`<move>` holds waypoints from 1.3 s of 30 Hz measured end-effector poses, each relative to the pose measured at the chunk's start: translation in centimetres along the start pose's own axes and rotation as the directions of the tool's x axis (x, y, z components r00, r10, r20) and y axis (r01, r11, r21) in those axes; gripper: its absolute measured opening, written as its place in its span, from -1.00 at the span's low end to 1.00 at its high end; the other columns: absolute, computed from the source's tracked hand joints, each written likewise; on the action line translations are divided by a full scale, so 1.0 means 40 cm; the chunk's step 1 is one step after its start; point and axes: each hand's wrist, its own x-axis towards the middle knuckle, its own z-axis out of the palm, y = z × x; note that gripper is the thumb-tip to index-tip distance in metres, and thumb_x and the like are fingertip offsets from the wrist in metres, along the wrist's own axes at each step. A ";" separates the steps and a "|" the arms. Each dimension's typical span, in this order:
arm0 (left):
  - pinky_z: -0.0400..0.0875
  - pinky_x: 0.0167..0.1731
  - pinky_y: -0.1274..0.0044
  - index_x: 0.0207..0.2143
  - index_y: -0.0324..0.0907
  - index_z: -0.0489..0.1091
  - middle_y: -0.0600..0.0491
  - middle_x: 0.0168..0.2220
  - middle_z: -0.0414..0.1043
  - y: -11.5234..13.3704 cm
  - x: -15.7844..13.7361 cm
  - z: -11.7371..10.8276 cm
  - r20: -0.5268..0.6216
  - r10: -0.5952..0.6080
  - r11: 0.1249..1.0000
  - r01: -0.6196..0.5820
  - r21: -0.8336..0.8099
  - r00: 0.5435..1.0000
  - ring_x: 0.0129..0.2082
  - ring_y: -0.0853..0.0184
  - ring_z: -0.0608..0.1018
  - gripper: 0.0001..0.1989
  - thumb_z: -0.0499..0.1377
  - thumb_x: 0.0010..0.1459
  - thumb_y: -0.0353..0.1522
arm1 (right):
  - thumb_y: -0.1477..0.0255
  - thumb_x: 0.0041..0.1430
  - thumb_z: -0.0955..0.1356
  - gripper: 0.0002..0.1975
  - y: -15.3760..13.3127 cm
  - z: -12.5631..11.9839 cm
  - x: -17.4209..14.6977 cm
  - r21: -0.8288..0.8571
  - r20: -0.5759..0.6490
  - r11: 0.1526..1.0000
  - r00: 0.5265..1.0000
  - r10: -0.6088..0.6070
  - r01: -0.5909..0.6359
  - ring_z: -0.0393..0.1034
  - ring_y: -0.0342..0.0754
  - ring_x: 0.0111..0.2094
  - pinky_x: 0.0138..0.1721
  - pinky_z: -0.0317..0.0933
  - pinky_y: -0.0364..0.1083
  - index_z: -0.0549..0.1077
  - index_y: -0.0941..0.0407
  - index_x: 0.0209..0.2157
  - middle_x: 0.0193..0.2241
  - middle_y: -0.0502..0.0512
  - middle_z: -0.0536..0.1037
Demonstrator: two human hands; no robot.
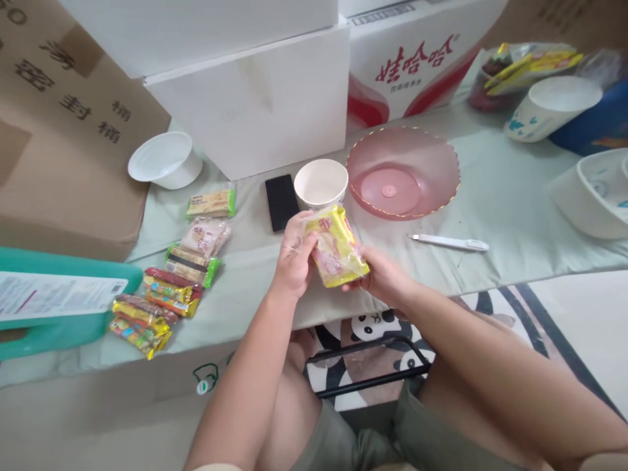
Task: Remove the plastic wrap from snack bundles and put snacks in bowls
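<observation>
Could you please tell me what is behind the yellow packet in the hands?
Beyond the yellow packet stands a white bowl, its lower front partly covered; whatever lies directly behind the packet is hidden.

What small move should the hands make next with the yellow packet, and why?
Perhaps lift the yellow packet slightly before moving it forward: the left hand and right hand both hold it, and the white bowl beside the phone stands just beyond.

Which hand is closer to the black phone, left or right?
Left. The left hand is by the near right corner of the black phone, holding the yellow packet; the right hand is farther away to the right, at the packet's other side.
</observation>
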 end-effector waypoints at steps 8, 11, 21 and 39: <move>0.54 -0.23 0.42 -0.20 -0.09 0.57 0.03 -0.19 0.59 -0.030 -0.021 -0.009 0.200 -0.118 0.979 0.148 -0.139 0.973 -0.25 0.25 0.60 -0.63 0.38 -0.08 -0.15 | 0.10 0.18 0.29 -0.68 -0.002 -0.022 0.032 -0.192 -0.110 0.973 0.983 -0.148 0.125 0.41 -0.04 -0.48 -0.40 0.34 -0.04 0.43 0.07 -0.36 -0.50 0.04 0.52; 0.49 -0.32 0.56 -0.32 -0.11 0.58 0.08 -0.27 0.57 -0.031 -0.004 -0.028 0.037 -0.064 0.996 0.066 -0.061 0.997 -0.34 0.37 0.56 -0.70 0.44 -0.13 -0.21 | 0.23 0.19 0.31 -0.77 -0.024 -0.035 0.021 -0.655 -0.082 0.735 0.951 -0.300 0.175 0.42 -0.03 -0.41 -0.32 0.27 -0.05 0.48 0.08 -0.36 -0.38 0.09 0.58; 0.45 -0.43 0.61 -0.33 -0.11 0.60 0.08 -0.30 0.53 -0.029 0.069 -0.066 -0.030 -0.050 0.998 0.049 -0.038 0.998 -0.41 0.43 0.50 -0.74 0.45 -0.10 -0.23 | 0.27 0.27 0.30 -0.65 -0.152 -0.218 -0.141 -0.819 -0.347 -0.230 0.773 -0.532 -0.526 0.49 0.27 -0.09 -0.25 0.19 0.06 0.48 0.11 0.02 -0.03 0.30 0.60; 0.51 -0.14 0.50 0.09 0.08 0.10 0.06 -0.09 0.39 -0.121 0.055 -0.060 0.152 0.346 0.904 -0.373 0.209 0.926 -0.21 0.40 0.53 -0.46 0.32 0.21 -0.12 | 0.17 0.40 0.15 -0.75 -0.015 -0.055 -0.042 -0.796 -0.009 0.571 0.940 -0.340 0.199 0.26 -0.09 -0.53 -0.40 0.14 -0.09 0.28 0.03 -0.11 -0.56 -0.12 0.36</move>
